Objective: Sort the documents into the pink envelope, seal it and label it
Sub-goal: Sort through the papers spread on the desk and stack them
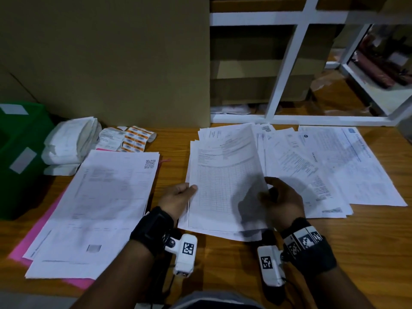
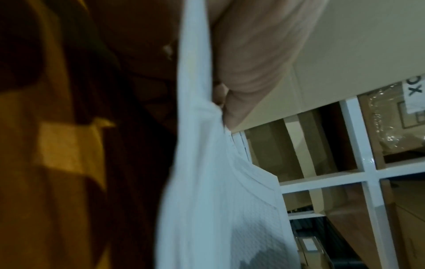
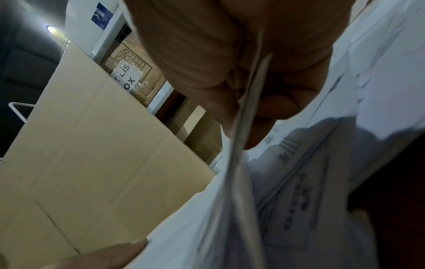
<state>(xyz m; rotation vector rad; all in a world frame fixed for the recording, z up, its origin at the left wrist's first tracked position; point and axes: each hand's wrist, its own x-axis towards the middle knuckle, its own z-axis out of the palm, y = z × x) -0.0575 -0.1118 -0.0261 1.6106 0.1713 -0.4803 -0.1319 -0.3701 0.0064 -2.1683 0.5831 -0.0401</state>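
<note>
A sheaf of white printed documents [image 1: 225, 184] is lifted in the middle of the wooden desk. My left hand [image 1: 178, 197] pinches its left edge with the thumb on top; the left wrist view shows that hand [image 2: 248, 60] against the paper edge [image 2: 202, 163]. My right hand [image 1: 281, 201] grips the right edge, and its fingers [image 3: 230, 60] curl round the sheets [image 3: 241, 182]. The pink envelope [image 1: 44, 226] lies at the left under another stack of documents [image 1: 100, 208]. More sheets [image 1: 334, 166] are fanned out to the right.
A green bin [image 1: 20, 157] stands at the far left, with folded white bundles [image 1: 71, 143] and orange label sheets [image 1: 131, 139] beside it. A large cardboard sheet [image 1: 111, 59] stands behind the desk. White shelving [image 1: 289, 63] with boxes is at the back right.
</note>
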